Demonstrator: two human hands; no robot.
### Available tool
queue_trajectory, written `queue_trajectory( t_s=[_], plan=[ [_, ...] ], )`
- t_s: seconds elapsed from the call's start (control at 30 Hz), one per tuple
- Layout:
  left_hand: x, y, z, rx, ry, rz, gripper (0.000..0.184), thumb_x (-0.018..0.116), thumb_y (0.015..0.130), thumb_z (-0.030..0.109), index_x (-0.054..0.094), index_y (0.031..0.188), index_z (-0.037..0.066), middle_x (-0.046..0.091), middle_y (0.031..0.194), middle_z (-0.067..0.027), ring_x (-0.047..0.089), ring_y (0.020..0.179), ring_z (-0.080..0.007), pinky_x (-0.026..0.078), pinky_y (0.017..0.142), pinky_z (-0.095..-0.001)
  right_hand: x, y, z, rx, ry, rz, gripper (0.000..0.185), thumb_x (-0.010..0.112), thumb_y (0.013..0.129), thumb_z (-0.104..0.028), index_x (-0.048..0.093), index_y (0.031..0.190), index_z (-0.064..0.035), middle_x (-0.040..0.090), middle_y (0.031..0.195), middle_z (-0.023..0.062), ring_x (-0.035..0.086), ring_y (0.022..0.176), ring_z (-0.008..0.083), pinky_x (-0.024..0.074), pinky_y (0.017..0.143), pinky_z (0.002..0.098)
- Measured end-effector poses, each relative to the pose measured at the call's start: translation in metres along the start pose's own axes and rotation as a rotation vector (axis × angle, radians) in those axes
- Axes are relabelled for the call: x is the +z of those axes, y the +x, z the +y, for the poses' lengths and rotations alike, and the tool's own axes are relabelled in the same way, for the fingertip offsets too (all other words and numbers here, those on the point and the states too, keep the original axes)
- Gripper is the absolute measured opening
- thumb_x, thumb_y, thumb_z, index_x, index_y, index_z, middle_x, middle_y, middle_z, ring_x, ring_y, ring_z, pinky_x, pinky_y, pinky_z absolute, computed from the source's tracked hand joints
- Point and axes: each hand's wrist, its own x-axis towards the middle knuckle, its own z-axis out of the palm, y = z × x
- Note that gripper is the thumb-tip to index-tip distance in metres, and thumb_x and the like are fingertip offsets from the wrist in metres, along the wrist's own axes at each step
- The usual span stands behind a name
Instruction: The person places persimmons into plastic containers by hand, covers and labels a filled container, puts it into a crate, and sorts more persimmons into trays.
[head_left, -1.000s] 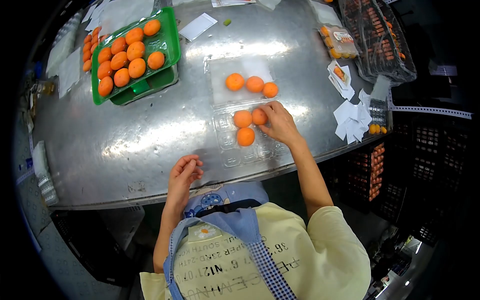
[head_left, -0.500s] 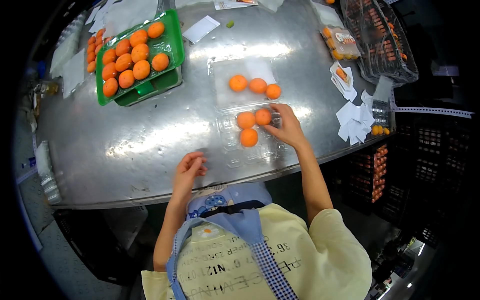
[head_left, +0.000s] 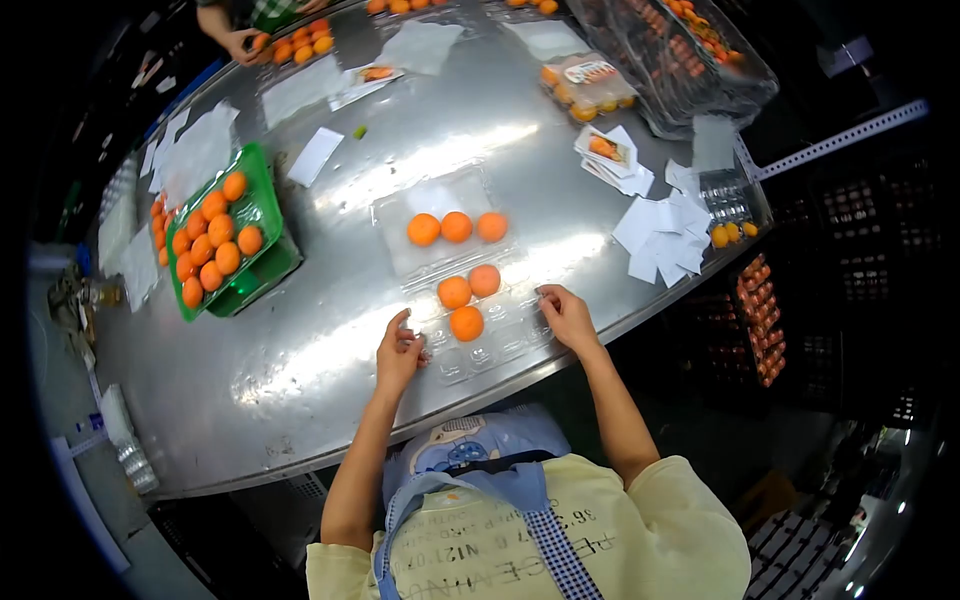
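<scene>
In front of me an unfolded clear plastic clamshell box (head_left: 505, 335) lies on the metal table, its moulded cups toward me. Three round orange fruits (head_left: 466, 323) sit in the cups. Three more orange fruits (head_left: 456, 227) lie in a row on the flat lid half (head_left: 395, 255) beyond. My left hand (head_left: 400, 352) is at the box's left edge, holding no fruit, its fingers loosely bent and apart. At the right edge, my right hand (head_left: 568, 316) has its thumb and forefinger close together on the rim. Whether it grips the rim firmly is hard to see.
A green crate (head_left: 270, 225) heaped with orange fruit stands at the left. White cards (head_left: 660, 235) and a packed fruit box (head_left: 588, 85) lie at the right, near a large plastic-lined container (head_left: 680, 70). Another person's hand (head_left: 243, 46) is among fruit at the far side.
My right hand has let go of a fruit and moved to the box's right edge. My left hand has come to its left edge. The view has shifted, showing another person's hand.
</scene>
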Motion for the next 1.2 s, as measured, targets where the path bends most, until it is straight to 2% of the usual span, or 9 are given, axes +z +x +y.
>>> queue_trajectory(
  t_s=[0.1,0.37,0.57,0.83,0.93,0.97,1.03,1.1,1.2],
  plan=[
    [0.045,0.008,0.004,0.025,-0.041,-0.005,0.059,0.061,0.085,-0.004,0.042,0.138,0.012,0.052,0.093,-0.008,0.064,0.062,-0.0155,0.054,0.048,-0.026,-0.031,0.01,0.018,0.001,-0.047,0.1,0.026,0.061,0.088,-0.016,0.064,0.109,-0.001,0.066,0.08,0.0105,0.062,0.07,0.019,0.0495,0.067,0.0304],
    [0.13,0.035,0.022,0.057,0.01,-0.063,0.06,0.06,0.083,-0.002,0.039,0.139,0.008,0.056,0.09,-0.0078,0.061,0.064,-0.0149,0.056,0.051,-0.0275,-0.091,0.022,0.049,0.035,-0.01,0.317,0.031,0.057,0.088,-0.022,0.064,0.111,-0.0021,0.066,0.099,0.0179,0.063,0.091,0.0332,0.0491,0.084,0.0392],
    [0.166,0.044,0.033,0.036,-0.045,-0.082,0.058,0.062,0.085,0.001,0.039,0.138,0.009,0.057,0.089,-0.0062,0.06,0.064,-0.0142,0.056,0.053,-0.0268,-0.168,-0.033,0.046,0.038,-0.001,0.567,0.031,0.064,0.082,-0.01,0.061,0.112,-0.0046,0.06,0.101,0.0139,0.059,0.095,0.0284,0.0475,0.082,0.0357],
    [0.162,0.027,0.033,0.112,0.005,-0.022,0.048,0.064,0.089,0.012,0.046,0.133,0.005,0.06,0.09,-0.0053,0.058,0.069,-0.0098,0.049,0.056,-0.0205,-0.373,-0.101,0.248,0.162,-0.265,0.908,0.029,0.065,0.081,-0.002,0.061,0.11,-0.0026,0.06,0.101,0.0116,0.063,0.09,0.023,0.0514,0.074,0.0322],
    [0.173,0.011,0.03,0.067,-0.035,0.225,0.047,0.062,0.091,0.017,0.044,0.133,0.005,0.06,0.097,-0.0076,0.059,0.074,-0.0114,0.05,0.063,-0.0236,-0.44,-0.108,0.312,0.327,-0.438,0.718,0.039,0.071,0.077,-0.009,0.06,0.113,-0.0012,0.061,0.106,0.0139,0.063,0.091,0.0284,0.0511,0.08,0.0365],
    [0.187,0.001,0.039,-0.014,-0.125,0.378,0.047,0.061,0.092,0.018,0.043,0.133,0.006,0.06,0.101,-0.0085,0.059,0.077,-0.0121,0.051,0.066,-0.0254,-0.458,-0.106,0.341,0.423,-0.387,0.483,0.043,0.072,0.078,-0.019,0.06,0.117,-0.007,0.058,0.118,0.0136,0.054,0.113,0.0331,0.0449,0.093,0.0427],
    [0.189,-0.004,0.024,0.027,-0.124,0.512,0.052,0.062,0.091,0.021,0.041,0.136,0.006,0.06,0.11,-0.0105,0.061,0.086,-0.0175,0.052,0.071,-0.0297,-0.472,-0.098,0.362,0.323,-0.496,0.162,0.055,0.075,0.074,-0.022,0.056,0.123,-0.0048,0.058,0.119,0.0164,0.057,0.11,0.0306,0.0464,0.094,0.0396],
    [0.204,-0.024,0.023,0.04,-0.147,0.66,0.049,0.062,0.092,0.019,0.041,0.135,0.007,0.057,0.112,-0.0106,0.059,0.087,-0.0185,0.051,0.075,-0.0309,-0.477,-0.088,0.356,0.524,-0.428,-0.187,0.058,0.068,0.077,-0.028,0.053,0.127,-0.0049,0.053,0.131,0.0145,0.049,0.122,0.0321,0.0429,0.1,0.0413],
    [0.226,-0.052,0.02,0.067,-0.135,0.683,0.044,0.062,0.091,0.018,0.047,0.132,0.009,0.056,0.113,-0.008,0.058,0.09,-0.0196,0.05,0.079,-0.0331,-0.465,-0.072,0.388,0.433,-0.452,-0.23,0.063,0.073,0.073,-0.026,0.051,0.128,-0.0044,0.058,0.124,0.021,0.057,0.112,0.0365,0.0466,0.093,0.0445]
  ],
)
